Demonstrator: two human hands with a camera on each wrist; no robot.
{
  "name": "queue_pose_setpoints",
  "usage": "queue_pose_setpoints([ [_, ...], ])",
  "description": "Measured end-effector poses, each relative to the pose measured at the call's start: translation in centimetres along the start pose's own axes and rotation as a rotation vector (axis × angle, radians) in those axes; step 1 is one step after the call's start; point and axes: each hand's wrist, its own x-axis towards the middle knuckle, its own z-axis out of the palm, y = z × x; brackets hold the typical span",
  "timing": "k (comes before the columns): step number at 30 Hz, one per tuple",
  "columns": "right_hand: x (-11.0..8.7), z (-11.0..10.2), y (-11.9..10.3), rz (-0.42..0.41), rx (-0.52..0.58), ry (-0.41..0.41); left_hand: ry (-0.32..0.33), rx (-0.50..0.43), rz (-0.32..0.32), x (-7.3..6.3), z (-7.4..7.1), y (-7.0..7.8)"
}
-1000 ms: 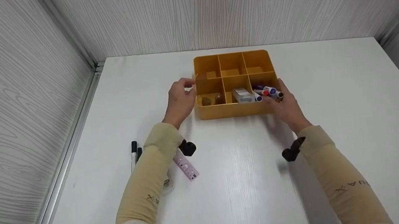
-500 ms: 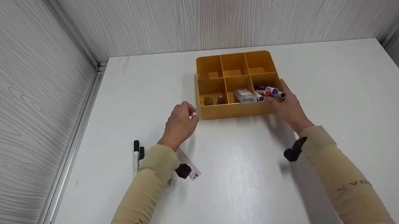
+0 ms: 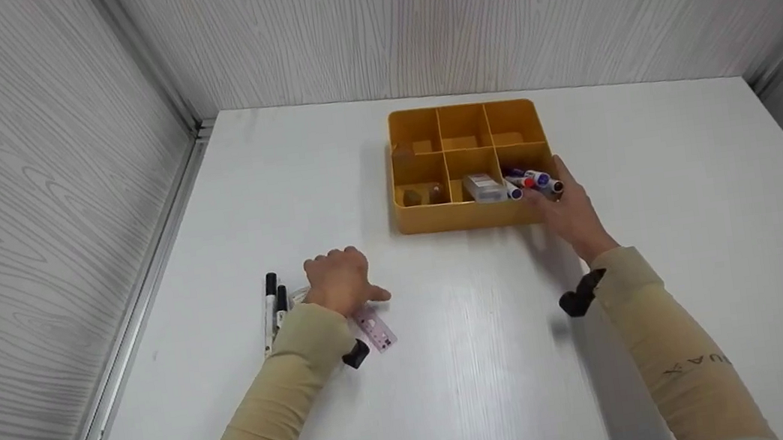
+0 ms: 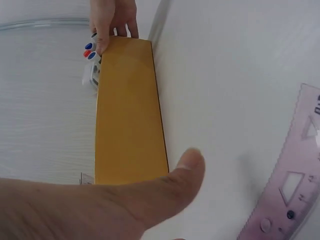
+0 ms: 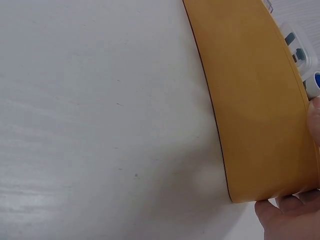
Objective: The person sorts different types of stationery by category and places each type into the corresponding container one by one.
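Note:
My right hand (image 3: 573,219) grips the front right corner of a yellow divided organizer box (image 3: 467,216), thumb at the front rim and fingers round the right side. Markers (image 3: 533,178) lean in the box's front right compartment. A clear plastic case (image 3: 484,189) sits in the front middle one, and small dark items (image 3: 422,195), too small to identify, lie in the front left one. My left hand (image 3: 337,281) is over a pink ruler (image 3: 378,330), thumb stretched out to the side. Its fingertips are hidden, but the left wrist view shows the ruler (image 4: 287,190) apart from the thumb.
Two black-capped pens (image 3: 270,304) lie left of my left hand. A clear round item (image 3: 299,295) is partly hidden behind that hand. The white table (image 3: 470,361) meets pale wood-grain walls (image 3: 306,34) at the back and sides.
My left hand has left the box's left side and moved down and left to the ruler. My right hand stays on the box, which shows no clear movement on the table.

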Motion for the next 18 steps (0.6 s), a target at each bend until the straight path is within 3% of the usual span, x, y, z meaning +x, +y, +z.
queue_pose_setpoints([
  [5, 0.0, 0.0, 0.1, 0.013, 0.000, -0.004, -0.066, 0.101, -0.014, -0.2, 0.6, 0.0],
  [8, 0.0, 0.1, 0.0, 0.034, -0.008, -0.006, -0.066, 0.108, -0.019, -0.2, 1.0, 0.0],
  [11, 0.0, 0.1, 0.0, 0.041, -0.011, -0.007, -0.036, 0.080, -0.009, -0.1, 1.4, -0.1],
  [18, 0.1, 0.1, 0.1, 0.025, 0.003, -0.007, 0.038, -0.044, 0.103, 0.2, 1.9, -0.4],
])
